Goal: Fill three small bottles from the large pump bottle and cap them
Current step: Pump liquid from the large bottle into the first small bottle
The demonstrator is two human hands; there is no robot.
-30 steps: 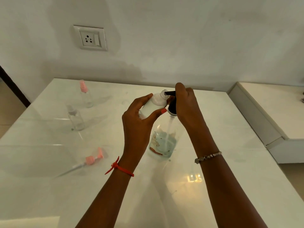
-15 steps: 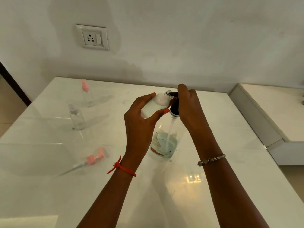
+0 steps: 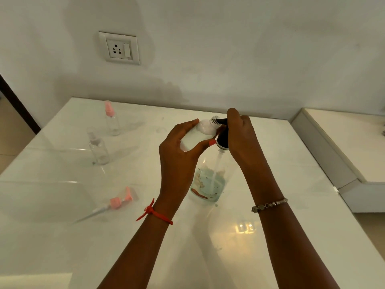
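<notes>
Head view: your left hand [image 3: 179, 157] grips the tilted small bottle [image 3: 199, 135] at the spout [image 3: 221, 121]; your right hand [image 3: 242, 136] clasps the head of the large pump bottle [image 3: 208, 184]. If they're misaligned, liquid may spill onto the counter [image 3: 281, 236].

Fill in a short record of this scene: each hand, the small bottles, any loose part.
left hand: holds a tilted, uncapped small bottle, mouth at the spout
right hand: curled over the black pump head of the large pump bottle
other small bottles: two upright on the table, far left; pink-capped bottle behind clear-capped bottle
loose part: pink spray cap with tube, lying on the table
</notes>
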